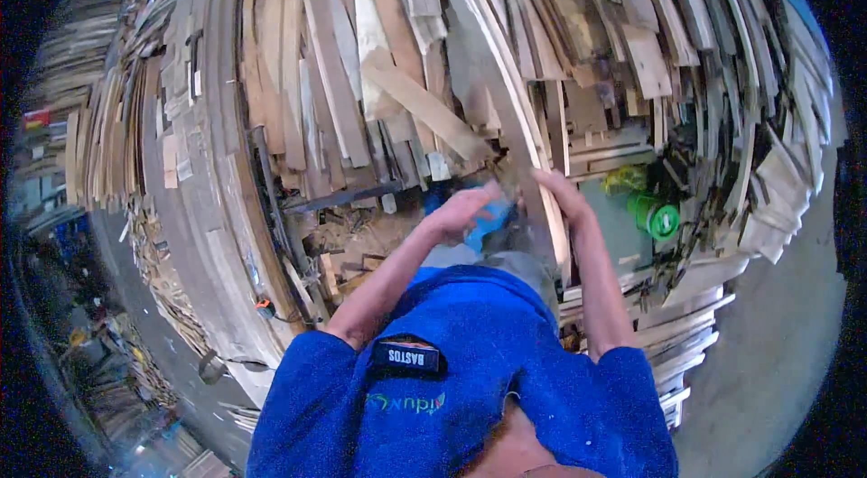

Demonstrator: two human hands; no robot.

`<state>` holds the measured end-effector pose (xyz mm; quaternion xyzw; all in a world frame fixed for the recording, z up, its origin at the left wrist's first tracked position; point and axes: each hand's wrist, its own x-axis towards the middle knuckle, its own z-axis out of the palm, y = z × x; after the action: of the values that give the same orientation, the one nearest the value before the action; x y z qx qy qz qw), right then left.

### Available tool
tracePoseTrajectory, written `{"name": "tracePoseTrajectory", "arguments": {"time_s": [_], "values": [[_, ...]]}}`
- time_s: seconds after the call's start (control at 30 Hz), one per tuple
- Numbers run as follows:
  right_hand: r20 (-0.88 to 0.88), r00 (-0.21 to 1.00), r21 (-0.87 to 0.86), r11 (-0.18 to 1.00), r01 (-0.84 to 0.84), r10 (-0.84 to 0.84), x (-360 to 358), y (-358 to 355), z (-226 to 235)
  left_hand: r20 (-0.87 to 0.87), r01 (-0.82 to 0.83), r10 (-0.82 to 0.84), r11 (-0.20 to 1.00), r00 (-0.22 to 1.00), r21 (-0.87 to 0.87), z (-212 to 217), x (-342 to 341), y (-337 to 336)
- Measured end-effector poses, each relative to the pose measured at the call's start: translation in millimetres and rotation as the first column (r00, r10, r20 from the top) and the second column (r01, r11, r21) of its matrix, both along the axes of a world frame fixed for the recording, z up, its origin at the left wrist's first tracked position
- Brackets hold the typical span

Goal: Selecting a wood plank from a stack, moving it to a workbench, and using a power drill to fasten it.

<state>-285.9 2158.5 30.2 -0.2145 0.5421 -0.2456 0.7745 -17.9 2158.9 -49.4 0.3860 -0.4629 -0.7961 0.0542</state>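
A long, narrow wooden board (527, 108) runs from the far pile down to close beside my body, its pale edge facing right. My right hand (562, 194) is closed around it near its lower end. My left hand (465, 210) is a little to the left of the board, in front of my waist; its fingers are blurred by motion. Right by it is a bright blue thing (489, 223), too smeared to name. A shorter light board (429, 108) lies slantwise over the pile ahead, its lower end near my hands.
Stacked boards (316, 54) fill the far side, with more wood strips (777, 180) at the right. A green round container (663, 222) and a yellow item (623, 178) sit right of my right hand. Wood scraps (348, 248) lie left. Grey floor (759, 361) shows at lower right.
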Motion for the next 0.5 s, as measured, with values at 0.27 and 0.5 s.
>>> {"name": "tracePoseTrajectory", "arguments": {"time_s": [0.27,0.5], "values": [[-0.264,0.958,-0.050,0.990,-0.134,0.116,-17.2,112.8,33.7,-0.087,-0.567,0.648,0.716,0.756,0.408,-21.9,-70.6,-94.4],[-0.420,0.901,-0.006,0.993,-0.118,0.104,-26.7,167.9,9.1,-0.180,-0.470,0.676,0.654,0.714,0.593,1.5,-106.6,-90.6]]}}
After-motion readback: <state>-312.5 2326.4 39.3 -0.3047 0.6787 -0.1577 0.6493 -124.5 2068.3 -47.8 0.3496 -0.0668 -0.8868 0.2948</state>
